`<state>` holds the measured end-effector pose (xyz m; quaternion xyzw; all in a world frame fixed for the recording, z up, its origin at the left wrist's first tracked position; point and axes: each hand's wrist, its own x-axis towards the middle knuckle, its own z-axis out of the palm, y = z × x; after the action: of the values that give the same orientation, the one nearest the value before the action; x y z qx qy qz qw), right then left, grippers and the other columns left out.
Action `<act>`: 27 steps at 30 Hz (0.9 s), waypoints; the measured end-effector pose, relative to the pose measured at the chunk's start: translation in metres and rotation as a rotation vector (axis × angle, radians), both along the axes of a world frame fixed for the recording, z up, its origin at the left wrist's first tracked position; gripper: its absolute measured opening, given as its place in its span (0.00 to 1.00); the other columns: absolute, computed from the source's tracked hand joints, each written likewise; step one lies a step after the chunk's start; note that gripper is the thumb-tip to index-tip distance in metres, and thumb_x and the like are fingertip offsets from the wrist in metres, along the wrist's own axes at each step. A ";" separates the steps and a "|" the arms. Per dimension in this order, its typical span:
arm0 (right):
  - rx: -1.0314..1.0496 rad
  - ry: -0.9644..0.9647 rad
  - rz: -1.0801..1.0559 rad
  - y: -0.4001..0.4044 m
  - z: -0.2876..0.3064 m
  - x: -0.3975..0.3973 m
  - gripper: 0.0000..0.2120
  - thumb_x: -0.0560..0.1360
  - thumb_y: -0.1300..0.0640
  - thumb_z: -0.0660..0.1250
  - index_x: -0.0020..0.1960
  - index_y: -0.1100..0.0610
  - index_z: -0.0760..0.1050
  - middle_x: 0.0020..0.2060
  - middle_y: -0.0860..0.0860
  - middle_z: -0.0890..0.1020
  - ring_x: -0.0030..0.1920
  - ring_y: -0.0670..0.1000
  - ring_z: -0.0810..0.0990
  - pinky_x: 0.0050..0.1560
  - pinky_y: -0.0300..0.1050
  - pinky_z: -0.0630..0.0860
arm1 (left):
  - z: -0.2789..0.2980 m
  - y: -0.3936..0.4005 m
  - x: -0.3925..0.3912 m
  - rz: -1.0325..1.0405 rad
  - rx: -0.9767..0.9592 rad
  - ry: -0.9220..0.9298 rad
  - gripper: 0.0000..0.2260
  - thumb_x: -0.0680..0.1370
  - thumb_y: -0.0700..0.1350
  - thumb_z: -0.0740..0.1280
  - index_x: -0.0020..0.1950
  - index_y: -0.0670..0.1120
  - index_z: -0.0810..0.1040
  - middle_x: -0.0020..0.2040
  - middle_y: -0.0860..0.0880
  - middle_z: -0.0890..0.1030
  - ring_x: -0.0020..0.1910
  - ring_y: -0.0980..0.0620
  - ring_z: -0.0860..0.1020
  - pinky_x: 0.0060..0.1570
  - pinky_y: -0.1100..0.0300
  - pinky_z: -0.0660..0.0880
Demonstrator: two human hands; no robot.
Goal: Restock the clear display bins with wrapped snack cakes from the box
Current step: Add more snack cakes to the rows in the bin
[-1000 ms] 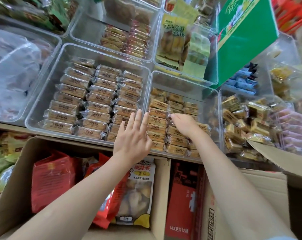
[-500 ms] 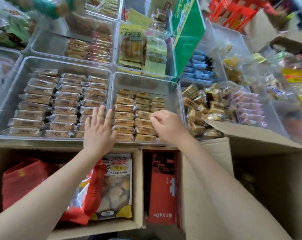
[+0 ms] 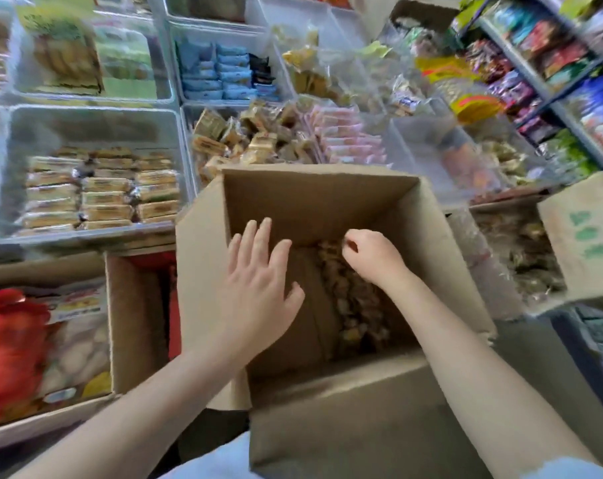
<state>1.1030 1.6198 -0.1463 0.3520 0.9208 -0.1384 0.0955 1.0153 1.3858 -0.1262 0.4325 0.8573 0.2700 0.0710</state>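
An open brown cardboard box (image 3: 324, 198) stands in front of me with a heap of wrapped snack cakes (image 3: 355, 305) at its bottom. My left hand (image 3: 258, 285) hovers over the box's left side, fingers straight and spread, holding nothing. My right hand (image 3: 372, 257) is inside the box above the cakes with fingers curled; whether it holds a cake is unclear. A clear display bin (image 3: 96, 129) at the left holds neat rows of yellow wrapped cakes (image 3: 103, 191).
More clear bins with mixed snacks (image 3: 258, 136) and blue packets (image 3: 224, 70) lie behind the box. A second carton (image 3: 120, 323) with red bags (image 3: 10, 344) sits at the left. Another box (image 3: 583, 236) and a packed shelf rack (image 3: 552, 63) are at the right.
Both hands have left the bin of yellow cakes and moved right and down into the open box. My view has swung right with them.
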 end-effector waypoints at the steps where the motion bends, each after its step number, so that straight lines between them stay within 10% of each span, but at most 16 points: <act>1: 0.000 -0.044 0.001 0.014 -0.013 0.006 0.09 0.80 0.53 0.61 0.53 0.55 0.77 0.51 0.54 0.80 0.52 0.59 0.79 0.45 0.50 0.75 | -0.004 0.003 0.001 0.019 -0.056 0.050 0.24 0.79 0.50 0.67 0.73 0.46 0.72 0.81 0.41 0.58 0.81 0.42 0.52 0.79 0.49 0.41; 10: -0.077 -0.502 0.083 0.076 -0.125 0.006 0.30 0.81 0.61 0.55 0.81 0.55 0.51 0.76 0.60 0.61 0.74 0.64 0.62 0.71 0.59 0.67 | -0.007 -0.003 -0.003 0.066 -0.158 0.177 0.21 0.76 0.48 0.70 0.69 0.45 0.76 0.76 0.40 0.68 0.78 0.42 0.62 0.79 0.46 0.52; 18: -0.030 -0.389 -0.006 0.071 -0.131 0.009 0.24 0.82 0.63 0.56 0.78 0.58 0.59 0.72 0.63 0.66 0.70 0.65 0.68 0.65 0.56 0.71 | -0.006 0.003 0.000 0.074 -0.176 0.204 0.20 0.78 0.51 0.69 0.69 0.48 0.76 0.77 0.42 0.68 0.79 0.43 0.61 0.79 0.45 0.50; 24: -0.657 -0.015 -0.164 0.039 -0.049 -0.024 0.14 0.80 0.47 0.65 0.60 0.53 0.77 0.54 0.54 0.83 0.45 0.52 0.81 0.42 0.45 0.76 | -0.004 0.001 0.000 0.084 -0.063 0.133 0.22 0.78 0.49 0.70 0.71 0.49 0.74 0.77 0.45 0.67 0.79 0.45 0.61 0.77 0.51 0.49; 27: -1.065 0.190 -0.136 0.010 0.002 -0.037 0.12 0.81 0.50 0.63 0.59 0.54 0.79 0.53 0.54 0.85 0.49 0.49 0.82 0.46 0.43 0.75 | 0.004 -0.005 -0.008 0.144 0.187 -0.133 0.24 0.79 0.51 0.69 0.75 0.53 0.68 0.77 0.51 0.67 0.76 0.54 0.63 0.75 0.54 0.59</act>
<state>1.0657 1.6299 -0.1447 0.2997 0.7032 -0.6225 0.1678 1.0075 1.3813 -0.1225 0.3557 0.8506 0.3812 0.0675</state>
